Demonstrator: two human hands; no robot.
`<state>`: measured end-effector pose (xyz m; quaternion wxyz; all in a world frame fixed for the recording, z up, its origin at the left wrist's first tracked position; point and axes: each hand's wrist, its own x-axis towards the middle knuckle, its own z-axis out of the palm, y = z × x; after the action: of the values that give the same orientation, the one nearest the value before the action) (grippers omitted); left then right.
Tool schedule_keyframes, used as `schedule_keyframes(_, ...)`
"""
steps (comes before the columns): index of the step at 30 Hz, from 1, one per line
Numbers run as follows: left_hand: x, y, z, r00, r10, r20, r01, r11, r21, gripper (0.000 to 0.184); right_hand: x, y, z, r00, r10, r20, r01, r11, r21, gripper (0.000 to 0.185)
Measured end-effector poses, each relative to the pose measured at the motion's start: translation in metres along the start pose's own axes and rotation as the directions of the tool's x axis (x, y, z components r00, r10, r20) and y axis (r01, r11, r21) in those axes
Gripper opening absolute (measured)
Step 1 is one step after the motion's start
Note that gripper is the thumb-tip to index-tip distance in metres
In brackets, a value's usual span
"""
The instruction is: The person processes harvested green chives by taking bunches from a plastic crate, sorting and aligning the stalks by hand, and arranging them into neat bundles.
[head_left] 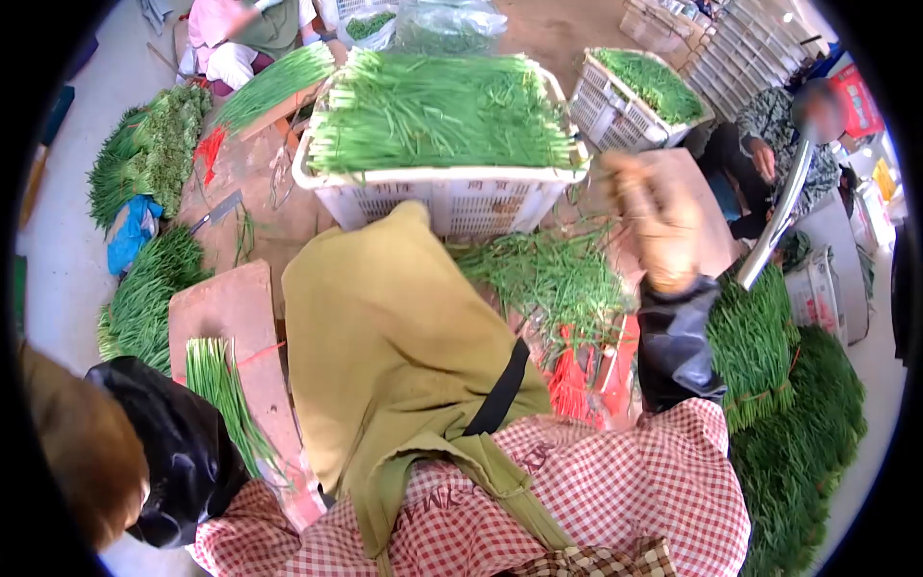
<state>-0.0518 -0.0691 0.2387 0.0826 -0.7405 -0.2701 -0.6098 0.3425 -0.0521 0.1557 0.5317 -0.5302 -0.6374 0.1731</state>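
My right hand point(668, 236), in a brown glove and blurred, is raised right of the white crate point(361, 197). Its fingers look apart, with nothing visible between them. The crate is heaped with green chives point(433, 111). My left hand point(82, 457) is a brown smear at the left edge, its fingers not readable. The nearest thing to it is a small bunch of chives point(223, 394) lying on a reddish board point(226, 303). Loose green stalks point(553, 274) lie in front of the crate, with red ties point(574, 385) below them.
Chive piles lie at left point(159, 284) and right point(793, 442). A knife point(219, 209) and blue bag point(135, 234) rest on the left. A second crate point(611, 111) stands behind. One person point(255, 29) sits back left, another point(774, 144) right, near a metal pole point(777, 216).
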Motion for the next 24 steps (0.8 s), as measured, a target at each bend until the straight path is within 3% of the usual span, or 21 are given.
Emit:
schedule_keyframes(1, -0.004, 0.004, -0.005, 1.0, 0.02, 0.007, -0.02, 1.0, 0.013, 0.046, -0.001, -0.033, -0.001, 0.972, -0.219, -0.086, 0.213, 0.975, -0.07, 0.018)
schedule_keyframes(3, -0.013, 0.011, -0.012, 0.999, 0.045, 0.027, -0.045, 0.999, 0.02, 0.046, -0.015, -0.088, -0.009, 0.795, -0.584, -0.165, 0.569, 0.812, -0.134, 0.016)
schedule_keyframes(6, -0.021, 0.017, -0.019, 0.997, 0.075, 0.031, -0.076, 0.997, 0.025, 0.046, -0.021, -0.127, -0.021, 0.624, -0.782, -0.002, 0.781, 0.624, -0.023, 0.015)
schedule_keyframes(11, -0.027, 0.022, -0.028, 0.996, 0.084, 0.028, -0.085, 0.996, 0.032, 0.046, -0.016, -0.146, -0.022, 0.523, -0.841, 0.137, 0.833, 0.538, 0.128, 0.015)
schedule_keyframes(24, -0.031, 0.027, -0.002, 0.988, 0.135, -0.069, -0.132, 0.99, 0.053, 0.047, 0.002, -0.117, -0.029, 0.506, -0.853, 0.13, 0.812, 0.522, 0.261, 0.018)
